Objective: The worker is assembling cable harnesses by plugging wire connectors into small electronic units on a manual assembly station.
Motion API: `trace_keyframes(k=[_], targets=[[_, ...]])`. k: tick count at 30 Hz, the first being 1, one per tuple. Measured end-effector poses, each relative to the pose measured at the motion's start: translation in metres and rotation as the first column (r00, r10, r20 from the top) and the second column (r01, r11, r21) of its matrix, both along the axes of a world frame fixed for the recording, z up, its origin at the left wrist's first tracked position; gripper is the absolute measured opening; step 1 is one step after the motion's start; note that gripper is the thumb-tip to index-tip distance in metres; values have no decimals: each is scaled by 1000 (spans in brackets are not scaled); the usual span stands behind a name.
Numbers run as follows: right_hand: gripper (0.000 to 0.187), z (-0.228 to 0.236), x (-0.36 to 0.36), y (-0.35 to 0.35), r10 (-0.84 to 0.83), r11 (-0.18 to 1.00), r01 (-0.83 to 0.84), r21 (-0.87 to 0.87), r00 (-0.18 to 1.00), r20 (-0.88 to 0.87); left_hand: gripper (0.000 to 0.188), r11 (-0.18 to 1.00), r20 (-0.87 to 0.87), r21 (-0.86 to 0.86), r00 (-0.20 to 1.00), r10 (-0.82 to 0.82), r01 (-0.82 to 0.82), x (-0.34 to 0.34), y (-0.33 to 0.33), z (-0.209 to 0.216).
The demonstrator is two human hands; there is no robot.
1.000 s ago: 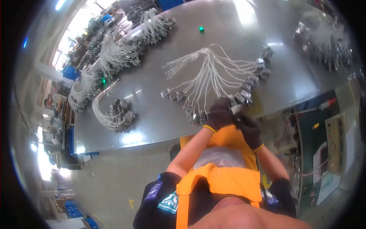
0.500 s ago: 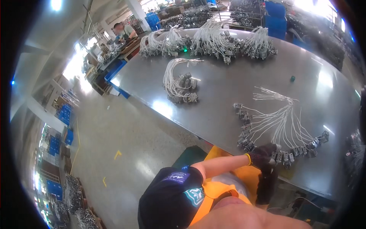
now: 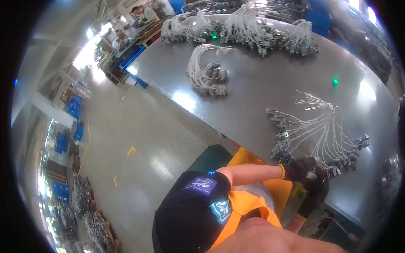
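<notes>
Both my hands wear dark gloves and meet at the near edge of the metal table. My left hand has its fingers closed in a pinch, beside the nearest small metal fittings. Just below it, my right hand is closed, its fingertips close to the left ones. What lies between the fingers is too small and covered to name. Around them spreads a bundle of white wires, fanned out and gathered at its far end. Small metal fittings with wires lie in a row at right, and more fittings line the left side.
A second wired bundle lies farther left on the metal table. Several bundles stand along the far edge. A small green-lit object sits at right. Another person works at a far bench. Blue crates stand at left.
The view has shifted, so the table things sit higher and the floor shows more. My right hand has come up beside my left at the fittings. The small object at right now glows green.
</notes>
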State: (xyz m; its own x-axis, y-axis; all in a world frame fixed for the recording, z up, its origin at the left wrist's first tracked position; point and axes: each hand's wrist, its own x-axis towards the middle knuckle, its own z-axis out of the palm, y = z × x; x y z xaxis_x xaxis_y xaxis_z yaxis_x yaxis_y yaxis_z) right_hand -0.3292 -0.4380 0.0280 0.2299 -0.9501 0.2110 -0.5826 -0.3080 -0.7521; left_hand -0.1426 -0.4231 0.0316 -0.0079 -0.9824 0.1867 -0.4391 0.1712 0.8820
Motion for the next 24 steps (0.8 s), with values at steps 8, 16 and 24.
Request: trace_keyframes(k=[8, 16, 24], targets=[[41, -10, 1, 60, -224, 906, -66, 419, 764, 605, 61, 967, 13, 226, 992, -126, 120, 1, 2, 42], [40, -22, 22, 61, -200, 888, -208, 411, 629, 751, 56, 923, 448, -332, 894, -29, 196, 20, -9, -54], [25, -7, 50, 49, -180, 952, -77, 297, 645, 743, 57, 934, -508, 229, 852, -127, 275, 11, -4, 9]])
